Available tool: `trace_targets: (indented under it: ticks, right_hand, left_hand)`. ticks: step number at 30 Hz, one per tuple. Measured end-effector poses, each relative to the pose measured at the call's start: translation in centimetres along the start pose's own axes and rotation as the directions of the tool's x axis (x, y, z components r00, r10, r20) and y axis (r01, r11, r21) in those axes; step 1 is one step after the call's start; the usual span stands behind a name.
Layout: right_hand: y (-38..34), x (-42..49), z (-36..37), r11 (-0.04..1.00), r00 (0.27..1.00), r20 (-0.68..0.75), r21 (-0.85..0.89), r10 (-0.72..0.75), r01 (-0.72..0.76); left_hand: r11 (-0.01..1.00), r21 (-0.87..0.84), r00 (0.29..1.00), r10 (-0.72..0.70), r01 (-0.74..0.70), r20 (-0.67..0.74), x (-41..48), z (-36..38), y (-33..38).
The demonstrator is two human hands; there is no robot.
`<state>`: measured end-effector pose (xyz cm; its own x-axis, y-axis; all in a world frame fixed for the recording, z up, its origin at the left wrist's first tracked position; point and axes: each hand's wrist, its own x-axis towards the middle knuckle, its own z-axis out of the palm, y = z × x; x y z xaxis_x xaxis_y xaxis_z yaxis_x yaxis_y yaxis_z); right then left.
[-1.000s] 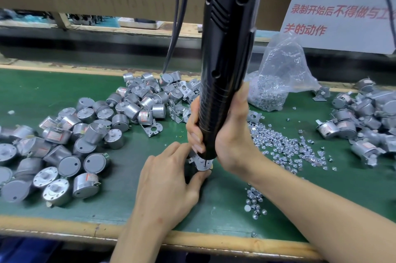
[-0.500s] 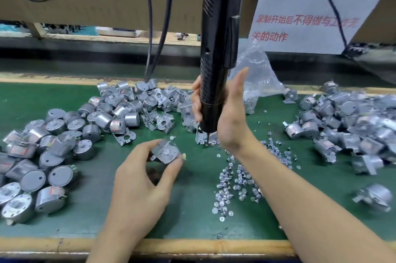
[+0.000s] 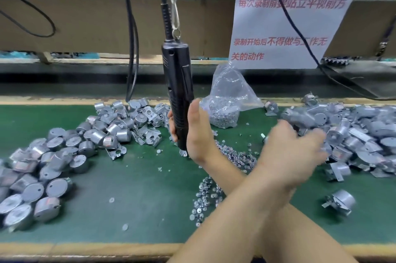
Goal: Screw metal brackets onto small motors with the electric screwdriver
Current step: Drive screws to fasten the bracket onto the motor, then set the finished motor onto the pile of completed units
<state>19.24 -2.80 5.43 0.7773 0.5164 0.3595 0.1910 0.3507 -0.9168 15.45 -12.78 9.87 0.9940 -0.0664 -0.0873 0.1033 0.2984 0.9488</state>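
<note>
My right hand (image 3: 197,134) grips the lower body of the black electric screwdriver (image 3: 177,82), which hangs upright from a hook and cable over the green mat (image 3: 139,187). Its tip is just above a loose metal bracket (image 3: 183,152). My left hand (image 3: 287,151) crosses over my right forearm and hovers, blurred, at the edge of the right-hand pile of motors with brackets (image 3: 353,134). Its fingers look spread, with nothing visibly between them. Bare round motors (image 3: 53,166) are heaped on the left, and loose brackets (image 3: 147,132) lie behind them.
Small screws (image 3: 214,187) are scattered mid-mat under my forearms. A clear bag of screws (image 3: 227,101) stands behind the screwdriver. One bracketed motor (image 3: 339,202) lies alone front right. Black cables (image 3: 131,48) hang at the back. A wooden edge (image 3: 85,250) borders the front.
My left hand carried the bracketed motor from mid-mat across to the right pile and no longer shows it. The screwdriver has risen with my right hand, and my view has tilted up.
</note>
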Motion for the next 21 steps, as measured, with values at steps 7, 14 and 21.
trace_targets:
  ticks: [7,14,21]
  right_hand:
    - [-0.1,0.3,-0.5,0.993,0.996,0.012,-0.074,-0.086,0.086]
    - [-0.3,0.7,0.0,0.978,0.982,0.015,-0.084,-0.188,0.189]
    - [-0.8,0.8,0.0,0.97,0.986,0.018,-0.182,-0.164,0.164]
  left_hand:
    - [0.909,0.271,0.941,0.336,-0.315,-0.031,-3.9,-2.2,-3.0]
    - [0.427,0.781,0.339,0.895,-0.457,-0.291,-7.2,-14.6,-0.8]
    - [0.377,0.855,0.479,0.712,0.356,-0.514,-7.9,-28.3,-0.7]
